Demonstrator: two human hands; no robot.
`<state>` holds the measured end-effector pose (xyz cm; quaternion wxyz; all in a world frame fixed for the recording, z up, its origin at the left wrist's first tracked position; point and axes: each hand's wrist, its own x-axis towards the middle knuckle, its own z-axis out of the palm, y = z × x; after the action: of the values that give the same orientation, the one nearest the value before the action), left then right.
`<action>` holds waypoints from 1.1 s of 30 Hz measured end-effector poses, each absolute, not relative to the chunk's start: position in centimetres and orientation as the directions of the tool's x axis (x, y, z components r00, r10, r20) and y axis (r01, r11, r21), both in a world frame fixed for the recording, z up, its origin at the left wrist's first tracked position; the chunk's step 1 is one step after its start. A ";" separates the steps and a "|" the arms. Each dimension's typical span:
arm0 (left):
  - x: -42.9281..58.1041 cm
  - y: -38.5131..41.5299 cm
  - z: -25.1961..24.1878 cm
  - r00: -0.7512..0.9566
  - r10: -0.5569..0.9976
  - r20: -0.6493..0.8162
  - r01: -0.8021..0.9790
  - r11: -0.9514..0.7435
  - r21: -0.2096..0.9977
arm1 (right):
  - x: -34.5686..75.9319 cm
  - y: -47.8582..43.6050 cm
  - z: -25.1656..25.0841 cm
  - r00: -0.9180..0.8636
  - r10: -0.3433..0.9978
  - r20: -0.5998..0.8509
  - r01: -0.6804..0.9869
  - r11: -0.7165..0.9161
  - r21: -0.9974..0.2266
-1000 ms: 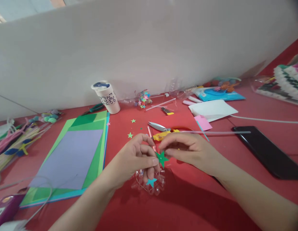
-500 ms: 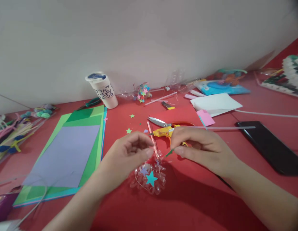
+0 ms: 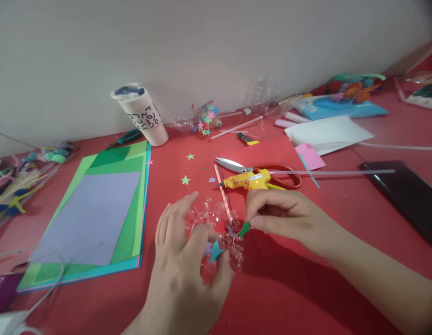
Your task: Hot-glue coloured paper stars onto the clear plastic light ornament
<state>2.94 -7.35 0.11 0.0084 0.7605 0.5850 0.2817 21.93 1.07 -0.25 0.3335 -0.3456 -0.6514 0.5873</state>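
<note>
1. Green star: pinched at one side between thumb and forefinger of the right hand. Located at the right-hand edge of the clear plastic ornament, just beside a small lilac star. Contact between green star and ornament: cannot tell.
2. Clear plastic ornament: a cluster of transparent loops resting on the red table, partly covered by the left hand. A blue star shows between that hand's thumb and forefinger.
3. Left hand: fingers spread, thumb and forefinger well apart, positioned over the ornament's near left side. Whether it touches the ornament: cannot tell.
4. Pink patterned stick: lies beyond the ornament, its near end close to it, passing by the nozzle of the yellow glue gun.
5. Glue gun: lies on its side just past the right hand. A translucent rod extends rightward from behind it to the black phone.
6. Scissors: directly behind the glue gun, blades pointing left, handles red.
7. Two light green stars: loose on the table left of the pink stick.
8. Right side: pink paper beside a white sheet.
9. Left side: lilac sheet on top of a stack of green and blue sheets.
10. Rear, near the wall: white cup with dark lettering; star-covered ball; black-and-yellow cutter nearer the scissors.
</note>
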 end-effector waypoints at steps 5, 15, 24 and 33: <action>2.3 -7.8 -0.3 0.215 0.905 0.368 0.833 -0.367 0.414 | 22.0 0.4 -0.6 -0.600 0.800 -0.017 0.046 0.014 -0.999; 2.2 -8.4 -1.0 0.069 0.940 0.334 0.800 -0.252 0.544 | 21.0 -1.0 -1.0 -0.611 0.779 0.140 -0.002 0.176 -0.984; 1.5 -9.3 -1.2 0.052 0.912 0.406 0.774 -0.294 0.561 | 20.8 -1.6 -0.9 -0.655 0.730 0.195 0.064 0.311 -0.948; 1.4 -9.9 -2.0 -0.045 0.915 0.401 0.829 -0.190 0.526 | 20.4 -2.3 -0.6 -0.586 0.803 0.110 0.173 0.256 -0.951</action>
<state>1.43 -9.93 -1.99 0.0618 0.6884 0.6332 0.3483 20.42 -2.32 -0.60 0.3089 -0.3341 -0.7299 0.5101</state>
